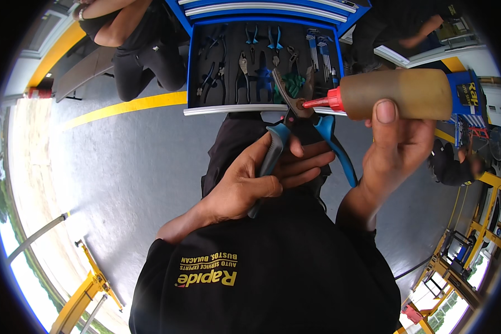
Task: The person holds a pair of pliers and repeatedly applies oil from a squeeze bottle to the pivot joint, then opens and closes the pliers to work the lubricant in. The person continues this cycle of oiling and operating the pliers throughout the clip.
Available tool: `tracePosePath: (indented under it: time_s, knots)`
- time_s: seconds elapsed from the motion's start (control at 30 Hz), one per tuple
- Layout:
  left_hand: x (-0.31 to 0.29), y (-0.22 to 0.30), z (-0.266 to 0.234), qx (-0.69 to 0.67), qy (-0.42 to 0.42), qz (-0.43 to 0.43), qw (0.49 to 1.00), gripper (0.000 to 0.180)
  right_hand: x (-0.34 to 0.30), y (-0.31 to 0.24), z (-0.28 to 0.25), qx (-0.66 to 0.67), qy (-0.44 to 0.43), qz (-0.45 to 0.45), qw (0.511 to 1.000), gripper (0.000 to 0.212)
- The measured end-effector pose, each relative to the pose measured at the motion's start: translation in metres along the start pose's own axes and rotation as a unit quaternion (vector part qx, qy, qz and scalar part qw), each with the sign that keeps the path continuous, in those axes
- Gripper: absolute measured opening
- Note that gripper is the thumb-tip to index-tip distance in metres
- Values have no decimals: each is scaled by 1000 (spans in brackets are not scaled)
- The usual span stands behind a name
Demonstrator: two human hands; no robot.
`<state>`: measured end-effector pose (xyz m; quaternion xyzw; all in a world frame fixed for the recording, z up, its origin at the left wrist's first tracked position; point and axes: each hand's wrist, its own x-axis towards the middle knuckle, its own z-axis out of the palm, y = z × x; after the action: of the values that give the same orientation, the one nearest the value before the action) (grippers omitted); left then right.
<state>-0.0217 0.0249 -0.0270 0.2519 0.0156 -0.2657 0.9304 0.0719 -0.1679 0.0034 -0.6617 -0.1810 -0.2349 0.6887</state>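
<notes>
My left hand [245, 181] holds a pair of pliers [300, 112] with blue-and-black handles. Their long, rust-brown jaws are spread apart and point away from me, over the drawer's front edge. The fingers of that hand reach behind the handles, with the thumb across the left one. In my right hand [398, 139] an oil bottle [395, 93] lies on its side, partly filled with amber liquid. Its red nozzle [324, 101] points left, the tip at the pliers' pivot. Whether any oil is coming out cannot be seen.
Ahead stands a blue tool cabinet [261, 12] with an open drawer [228, 111]. Pliers and hex keys [319, 53] sit in its black foam, beside a green cloth-like bundle [292, 82]. One person [145, 61] is at the far left, others to the right. Yellow lift arms [83, 295] stand at the sides.
</notes>
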Motion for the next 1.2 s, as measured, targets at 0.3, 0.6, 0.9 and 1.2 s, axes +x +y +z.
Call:
tracePosePath:
  time_s: [0.3, 0.6, 0.9, 1.2]
  knots:
    - [1, -1, -2, -9, 2, -1, 1000, 68, -2, 3, 2, 8, 6, 9, 1000, 45]
    - [1, -1, -4, -2, 1, -4, 1000, 66, 6, 21, -7, 24, 11, 158, 987, 34]
    - [6, 2, -16, 7, 4, 3, 1000, 63, 29, 151, -56, 523, 140, 509, 669, 50]
    - [6, 14, -32, 52, 35, 29, 998, 65, 149, 250, -42, 559, 145, 484, 657, 43]
